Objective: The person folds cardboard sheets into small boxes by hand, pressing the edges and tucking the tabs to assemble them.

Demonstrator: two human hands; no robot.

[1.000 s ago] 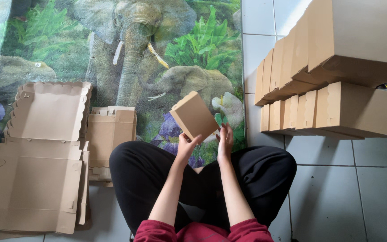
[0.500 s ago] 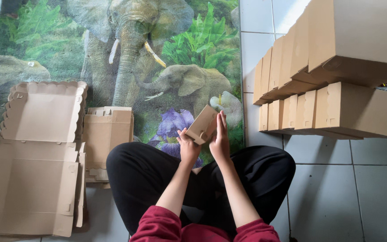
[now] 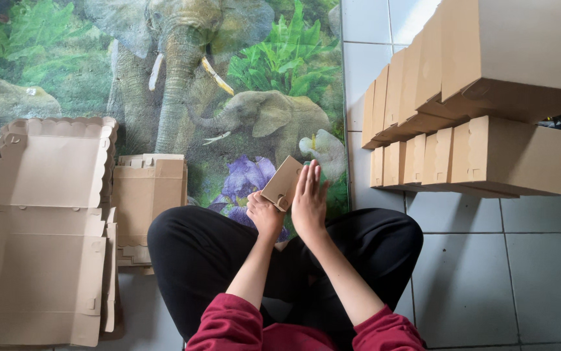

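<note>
A small brown cardboard box (image 3: pixel 283 181) is tilted on edge above my crossed legs in black trousers. My left hand (image 3: pixel 264 213) grips its lower left corner with curled fingers. My right hand (image 3: pixel 309 199) lies flat against the box's right side, fingers straight and pointing away from me. Both sleeves are dark red.
Flat unfolded cardboard blanks (image 3: pixel 40 227) lie stacked at my left, with a smaller pile (image 3: pixel 148 188) beside them. Several assembled brown boxes (image 3: pixel 475 97) are stacked in two tiers on the white tiled floor (image 3: pixel 488 273) at right. A printed mat with elephants (image 3: pixel 183 78) covers the floor ahead.
The box has turned from showing its broad face to standing edge-on and has come lower. My right hand has flattened against its side; my left has closed on its corner.
</note>
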